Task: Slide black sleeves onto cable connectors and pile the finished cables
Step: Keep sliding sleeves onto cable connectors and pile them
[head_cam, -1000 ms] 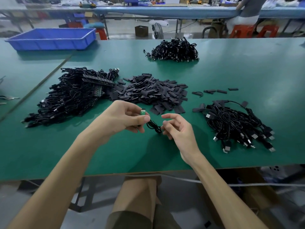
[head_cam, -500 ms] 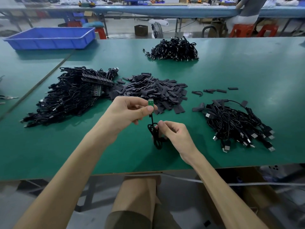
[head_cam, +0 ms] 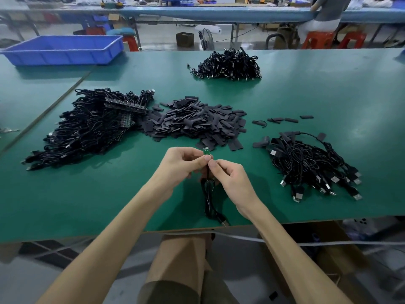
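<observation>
Cable (head_cam: 208, 194) — pinched between both hands

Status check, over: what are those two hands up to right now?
Left hand pinches green connector; right hand pinches cable just below. Connector bare, no sleeve yet. Sleeve pile ahead, path open.

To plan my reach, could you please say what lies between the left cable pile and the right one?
In the head view, the heap of black sleeves lies between the left cable pile and the right cable pile.
</observation>
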The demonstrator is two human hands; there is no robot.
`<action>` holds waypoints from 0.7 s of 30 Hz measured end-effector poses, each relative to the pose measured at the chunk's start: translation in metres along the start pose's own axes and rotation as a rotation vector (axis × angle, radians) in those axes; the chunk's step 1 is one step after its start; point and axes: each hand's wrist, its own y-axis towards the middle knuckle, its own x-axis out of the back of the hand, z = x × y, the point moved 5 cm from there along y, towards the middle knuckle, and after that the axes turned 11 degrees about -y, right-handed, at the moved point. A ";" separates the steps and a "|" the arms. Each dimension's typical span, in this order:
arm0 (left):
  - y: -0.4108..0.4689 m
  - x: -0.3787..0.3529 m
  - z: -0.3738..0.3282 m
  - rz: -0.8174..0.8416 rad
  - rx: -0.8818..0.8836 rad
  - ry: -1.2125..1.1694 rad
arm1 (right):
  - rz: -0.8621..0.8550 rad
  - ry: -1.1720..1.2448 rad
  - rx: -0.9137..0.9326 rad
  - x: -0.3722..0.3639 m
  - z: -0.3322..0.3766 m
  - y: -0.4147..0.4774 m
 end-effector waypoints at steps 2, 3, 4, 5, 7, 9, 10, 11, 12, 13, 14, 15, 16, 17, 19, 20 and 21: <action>0.004 -0.001 -0.003 0.023 -0.007 0.028 | -0.026 0.012 -0.015 0.002 -0.001 0.000; 0.006 -0.002 -0.005 0.052 -0.017 0.054 | -0.035 0.022 -0.019 0.002 -0.002 0.000; 0.009 -0.002 -0.008 0.086 -0.027 0.083 | -0.045 0.035 -0.021 0.003 -0.002 0.000; 0.012 -0.002 -0.012 0.116 -0.034 0.112 | -0.055 0.051 -0.019 0.004 -0.002 0.000; 0.022 0.004 -0.018 0.142 -0.045 0.152 | -0.072 0.099 -0.010 0.006 -0.002 0.001; 0.036 0.014 -0.021 0.094 -0.083 0.218 | -0.085 0.166 -0.002 0.008 0.000 0.001; 0.043 0.018 -0.021 0.042 -0.118 0.291 | -0.093 0.214 -0.002 0.009 0.001 0.000; 0.051 0.022 -0.021 -0.016 -0.158 0.383 | -0.100 0.264 -0.005 0.011 0.001 0.000; 0.057 0.024 -0.019 -0.065 -0.192 0.478 | -0.104 0.306 -0.014 0.012 0.000 0.000; 0.061 0.024 -0.016 -0.084 -0.219 0.570 | -0.108 0.337 -0.027 0.012 0.000 0.000; 0.064 0.021 -0.013 -0.066 -0.242 0.657 | -0.116 0.357 -0.041 0.013 -0.001 0.000; 0.067 0.017 -0.009 -0.020 -0.259 0.735 | -0.126 0.368 -0.053 0.013 -0.003 0.001; 0.068 0.011 -0.004 0.032 -0.269 0.800 | -0.135 0.370 -0.063 0.013 -0.004 0.001; 0.068 0.006 0.000 0.070 -0.274 0.855 | -0.144 0.363 -0.068 0.013 -0.005 0.001; 0.066 0.000 0.006 0.071 -0.296 0.917 | -0.159 0.326 -0.074 0.013 -0.007 0.002; 0.066 -0.001 0.006 0.052 -0.316 0.929 | -0.166 0.308 -0.077 0.013 -0.008 0.002; 0.066 -0.002 0.005 0.039 -0.330 0.939 | -0.172 0.294 -0.078 0.013 -0.008 0.003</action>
